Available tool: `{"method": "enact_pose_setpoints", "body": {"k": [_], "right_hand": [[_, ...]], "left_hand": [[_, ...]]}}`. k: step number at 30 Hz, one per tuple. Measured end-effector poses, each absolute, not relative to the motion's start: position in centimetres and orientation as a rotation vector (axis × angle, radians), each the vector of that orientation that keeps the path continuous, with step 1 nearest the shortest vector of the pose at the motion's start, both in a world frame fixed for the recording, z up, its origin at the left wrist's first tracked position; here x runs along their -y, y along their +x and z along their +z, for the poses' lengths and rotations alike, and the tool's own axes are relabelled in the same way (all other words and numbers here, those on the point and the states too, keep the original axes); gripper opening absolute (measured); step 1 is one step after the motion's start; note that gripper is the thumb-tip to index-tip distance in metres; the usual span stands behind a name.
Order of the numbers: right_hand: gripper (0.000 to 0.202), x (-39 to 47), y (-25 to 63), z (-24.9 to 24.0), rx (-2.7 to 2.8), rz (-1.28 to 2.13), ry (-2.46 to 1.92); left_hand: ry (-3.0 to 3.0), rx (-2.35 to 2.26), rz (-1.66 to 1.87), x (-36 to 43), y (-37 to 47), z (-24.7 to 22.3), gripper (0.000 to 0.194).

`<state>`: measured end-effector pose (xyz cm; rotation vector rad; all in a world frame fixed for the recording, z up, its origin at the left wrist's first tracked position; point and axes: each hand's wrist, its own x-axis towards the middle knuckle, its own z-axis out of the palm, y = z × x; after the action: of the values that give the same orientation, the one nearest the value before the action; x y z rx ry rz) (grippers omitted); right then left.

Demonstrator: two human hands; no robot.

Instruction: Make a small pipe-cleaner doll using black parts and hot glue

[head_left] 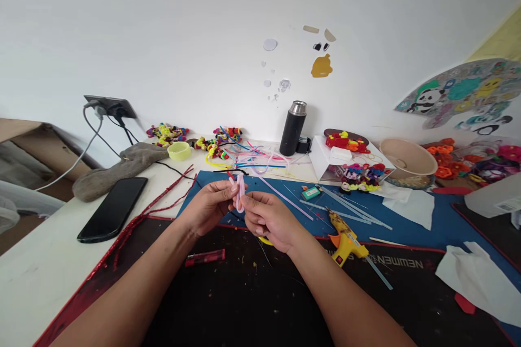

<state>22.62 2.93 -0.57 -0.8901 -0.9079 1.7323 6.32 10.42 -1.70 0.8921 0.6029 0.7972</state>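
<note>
A pale pink-lilac pipe cleaner loop point(240, 195) is held upright between both hands near the middle of the view. My left hand point(212, 203) pinches its left side between thumb and fingers, with a bit of red showing above the fingertips. My right hand point(271, 219) pinches the lower right side, its other fingers curled in. The fingertips of both hands nearly meet around the loop. Behind the hands, a loose lilac pipe cleaner point(285, 198) lies across the blue mat point(439, 219), and more coloured ones lie farther back.
A yellow glue gun point(345, 238) rests right of my right hand, near clear glue sticks point(350, 209). A black bottle point(293, 129) stands at the back. At left are a phone point(113, 210) and red tinsel stems point(142, 217). A red cutter point(205, 257) lies below my hands.
</note>
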Motion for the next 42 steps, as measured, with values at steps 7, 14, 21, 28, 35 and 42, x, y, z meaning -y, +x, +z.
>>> {"method": "enact_pose_setpoints", "body": {"k": [7,14,21,28,35,42], "right_hand": [[0.047,-2.78,22.36,-0.59,0.894,1.811,-0.866],[0.045,-2.72,22.34,-0.57,0.874,1.85,-0.852],[0.042,-2.78,22.17,-1.03,0.902,1.844,-0.875],[0.047,-2.9,22.17,-1.07,0.898,1.838,-0.888],[0.045,-2.98,22.31,-0.81,0.874,1.819,-0.862],[0.047,-3.01,22.14,-1.18,0.927,1.731,-0.949]], "left_hand": [[0.869,-0.562,0.784,-10.35,6.25,-1.73,0.035],[0.892,-0.569,0.765,-10.16,6.26,-1.25,0.037],[0.958,-0.624,0.76,-10.12,6.24,-1.27,0.036],[0.969,-0.6,0.775,-10.13,6.48,-1.14,0.035],[0.862,-0.594,0.819,-10.35,6.25,-1.44,0.034],[1.009,-0.609,0.933,-10.12,6.28,-1.31,0.035]]}}
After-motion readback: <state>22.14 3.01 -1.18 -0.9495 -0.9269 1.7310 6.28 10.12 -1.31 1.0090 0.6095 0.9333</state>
